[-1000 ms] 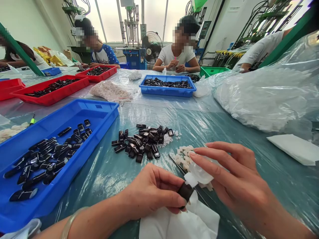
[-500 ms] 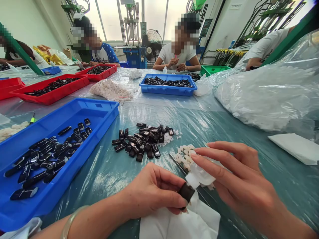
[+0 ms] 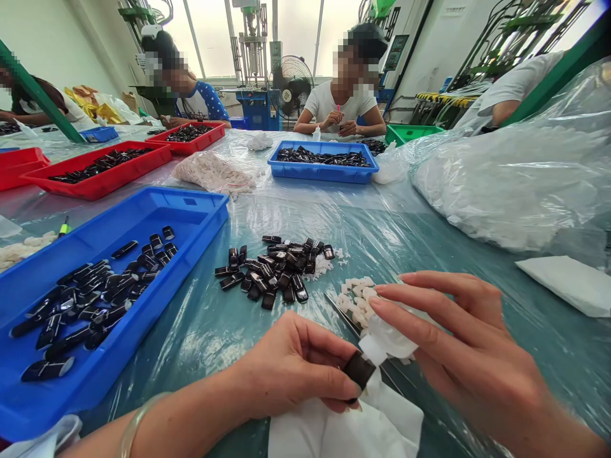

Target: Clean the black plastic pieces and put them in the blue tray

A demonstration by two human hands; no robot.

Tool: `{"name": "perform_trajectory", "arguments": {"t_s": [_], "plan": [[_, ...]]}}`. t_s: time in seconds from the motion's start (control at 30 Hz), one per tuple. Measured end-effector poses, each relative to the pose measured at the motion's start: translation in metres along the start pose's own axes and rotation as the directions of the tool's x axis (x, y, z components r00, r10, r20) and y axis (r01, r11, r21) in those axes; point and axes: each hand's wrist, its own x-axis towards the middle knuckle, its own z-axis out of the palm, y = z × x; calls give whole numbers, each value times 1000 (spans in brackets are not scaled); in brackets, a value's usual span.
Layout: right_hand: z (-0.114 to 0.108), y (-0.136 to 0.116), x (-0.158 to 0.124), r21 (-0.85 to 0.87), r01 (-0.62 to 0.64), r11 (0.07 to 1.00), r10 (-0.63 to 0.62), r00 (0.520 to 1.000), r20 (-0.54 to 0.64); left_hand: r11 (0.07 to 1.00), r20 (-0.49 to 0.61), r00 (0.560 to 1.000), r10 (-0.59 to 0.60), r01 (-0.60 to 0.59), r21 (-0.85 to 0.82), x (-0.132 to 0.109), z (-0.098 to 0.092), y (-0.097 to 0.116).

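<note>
Between the thumb and fingers of my left hand (image 3: 298, 362) is a small glossy black plastic piece (image 3: 359, 369), tilted above a white cloth (image 3: 344, 426). My right hand (image 3: 482, 350) grips a translucent white squeeze bottle (image 3: 392, 338), its nozzle pointing down-left at the upper edge of the piece. Whether the nozzle touches it, I cannot tell. Metal tweezers (image 3: 344, 315) lie behind, partly hidden by the bottle, beside a heap of small white parts (image 3: 356, 298). Farther off rests a pile of similar black pieces (image 3: 273, 270) with tiny white bits (image 3: 319, 268) at its right.
A large blue tray (image 3: 191, 216) with black pieces stands at left. Beyond are red trays (image 3: 102, 184), another blue tray (image 3: 322, 172) and a bag of pale parts (image 3: 210, 173). A big clear plastic bag (image 3: 515, 184) fills the right. Several co-workers sit around the table.
Both hands keep almost the same pose, with the black piece and bottle still held. The view has shifted very slightly. At far right, a co-worker's arm has moved a little.
</note>
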Motion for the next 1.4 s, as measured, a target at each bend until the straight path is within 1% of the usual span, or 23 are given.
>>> {"name": "perform_trajectory", "arguments": {"t_s": [0.47,0.8,0.97,1.2,1.4], "plan": [[-2,1,-2,1,1,1000,-1,1000,13,1000,-5,1000,-1,1,5,0,0,1],[-4,3,-2,5,22,1000,-22,999,26,1000,12,1000,9,-9,3,0,0,0],[-4,3,-2,17,7,1000,-7,999,33,1000,25,1000,17,-17,1,1,0,1],[-6,6,-2,33,55,998,-57,996,64,1000,34,999,9,-8,-16,1,-1,0],[-6,6,1,52,54,997,-57,996,65,1000,31,1000,0,0,-18,1,0,1]]}}
